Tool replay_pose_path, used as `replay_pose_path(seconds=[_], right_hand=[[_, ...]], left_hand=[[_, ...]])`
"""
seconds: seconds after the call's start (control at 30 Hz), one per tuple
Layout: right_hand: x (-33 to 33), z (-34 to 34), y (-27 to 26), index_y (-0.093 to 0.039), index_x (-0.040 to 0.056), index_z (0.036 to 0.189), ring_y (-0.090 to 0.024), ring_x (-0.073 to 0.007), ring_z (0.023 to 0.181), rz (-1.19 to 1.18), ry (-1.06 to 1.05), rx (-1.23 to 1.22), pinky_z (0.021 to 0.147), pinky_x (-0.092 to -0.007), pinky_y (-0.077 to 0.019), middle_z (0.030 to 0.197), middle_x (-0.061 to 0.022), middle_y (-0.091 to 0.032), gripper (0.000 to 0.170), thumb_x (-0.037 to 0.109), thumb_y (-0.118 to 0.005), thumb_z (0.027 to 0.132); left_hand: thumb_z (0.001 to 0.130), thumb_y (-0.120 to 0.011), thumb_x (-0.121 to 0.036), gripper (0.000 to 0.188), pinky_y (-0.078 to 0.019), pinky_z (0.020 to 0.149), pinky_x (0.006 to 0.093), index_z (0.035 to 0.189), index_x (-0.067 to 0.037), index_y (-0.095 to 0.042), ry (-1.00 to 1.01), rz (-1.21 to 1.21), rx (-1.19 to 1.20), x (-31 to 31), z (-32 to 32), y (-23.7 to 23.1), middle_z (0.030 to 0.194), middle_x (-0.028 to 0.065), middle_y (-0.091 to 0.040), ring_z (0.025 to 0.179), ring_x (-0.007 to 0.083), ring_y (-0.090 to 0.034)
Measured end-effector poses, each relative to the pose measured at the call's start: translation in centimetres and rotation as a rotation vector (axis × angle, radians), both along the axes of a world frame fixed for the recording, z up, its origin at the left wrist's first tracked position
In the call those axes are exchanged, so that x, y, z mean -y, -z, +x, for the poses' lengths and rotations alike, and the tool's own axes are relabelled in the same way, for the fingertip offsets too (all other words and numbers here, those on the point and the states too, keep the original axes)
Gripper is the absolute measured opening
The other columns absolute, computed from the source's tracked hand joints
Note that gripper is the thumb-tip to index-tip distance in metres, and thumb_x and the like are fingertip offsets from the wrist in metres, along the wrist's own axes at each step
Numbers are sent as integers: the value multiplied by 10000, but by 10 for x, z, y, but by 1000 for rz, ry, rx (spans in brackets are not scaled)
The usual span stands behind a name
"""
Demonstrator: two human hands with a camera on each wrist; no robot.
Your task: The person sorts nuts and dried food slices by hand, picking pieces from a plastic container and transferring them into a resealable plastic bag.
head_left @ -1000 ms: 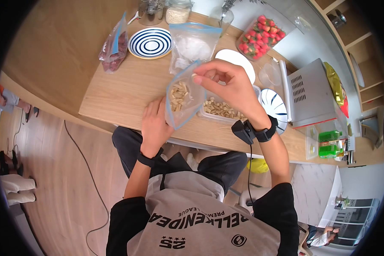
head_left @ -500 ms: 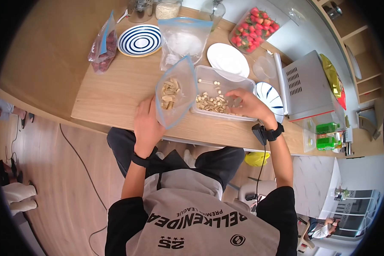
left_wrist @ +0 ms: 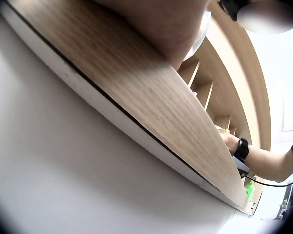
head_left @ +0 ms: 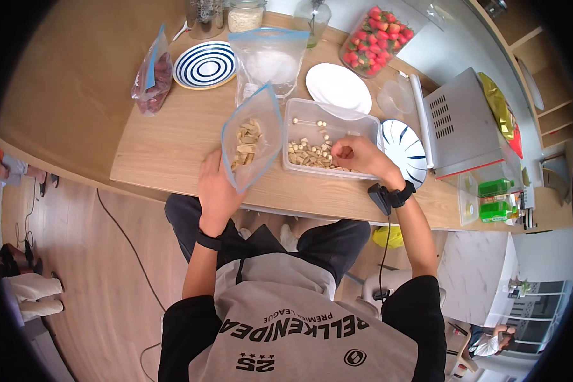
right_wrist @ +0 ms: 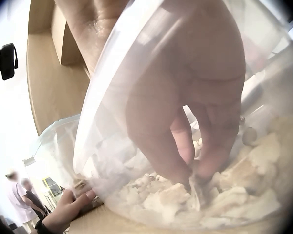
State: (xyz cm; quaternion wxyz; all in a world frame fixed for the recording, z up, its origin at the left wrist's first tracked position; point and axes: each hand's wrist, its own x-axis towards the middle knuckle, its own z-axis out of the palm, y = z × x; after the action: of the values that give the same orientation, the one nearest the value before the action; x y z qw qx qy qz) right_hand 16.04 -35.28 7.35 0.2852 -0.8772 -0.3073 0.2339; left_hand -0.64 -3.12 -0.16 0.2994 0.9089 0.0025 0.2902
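Note:
My left hand (head_left: 218, 191) holds the side of an upright zip bag (head_left: 270, 130) with a blue seal, its mouth spread, some pale beige dried pieces (head_left: 246, 143) inside. To its right stands a clear plastic container (head_left: 287, 121) holding chopped beige pieces (head_left: 309, 155) and a few round, whitish ones. My right hand (head_left: 358, 155) reaches down into it. In the right wrist view, seen through the container wall, thumb and finger pinch a flat dried piece (right_wrist: 197, 191) among the others. The left wrist view shows mainly the table edge (left_wrist: 136, 117); the bag is hidden there.
Behind stand a second zip bag (head_left: 267, 67) with white contents, a white plate (head_left: 337, 88), a blue-ringed plate (head_left: 205, 65) and a tub of strawberries (head_left: 377, 41). A bag of dark red contents (head_left: 154, 83) is at left. A striped plate (head_left: 404, 153) and a grey appliance (head_left: 455, 121) stand right.
My right hand has moved from the zip bag's mouth rightward and down into the container, its fingers drawing together among the pieces. The left hand keeps its hold on the bag.

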Motion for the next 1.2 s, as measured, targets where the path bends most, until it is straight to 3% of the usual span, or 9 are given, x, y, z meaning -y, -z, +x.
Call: replay_pose_path(seconds=[0.67,0.73,1.2], right_hand=[[-2,0,4,-728,-34,992,-653,-141,724,-16,24,67,681,-303,-531,792,-74,-712,134,46,-759,889],[-3,-2,3,-729,-20,957,-682,-192,687,18,22,90,657,-332,-535,767,-108,-726,111,70,-721,893],[-7,-8,-4,-739,-22,1009,-651,-161,702,66,147,132,684,-317,-537,787,-91,-724,112,62,-721,937]], left_hand=[[762,-842,-178,586,-480,951,486,1272,11,-625,-20,-9,-12,1,0,0,1197,192,-631,1109,406,-597],[766,-840,-177,583,-480,946,484,1274,11,-625,-20,-17,-9,1,0,-1,1195,189,-635,1111,403,-599],[771,-833,-163,596,-480,973,469,1301,6,-617,-21,-5,5,1,1,-2,1204,172,-646,1146,379,-604]])
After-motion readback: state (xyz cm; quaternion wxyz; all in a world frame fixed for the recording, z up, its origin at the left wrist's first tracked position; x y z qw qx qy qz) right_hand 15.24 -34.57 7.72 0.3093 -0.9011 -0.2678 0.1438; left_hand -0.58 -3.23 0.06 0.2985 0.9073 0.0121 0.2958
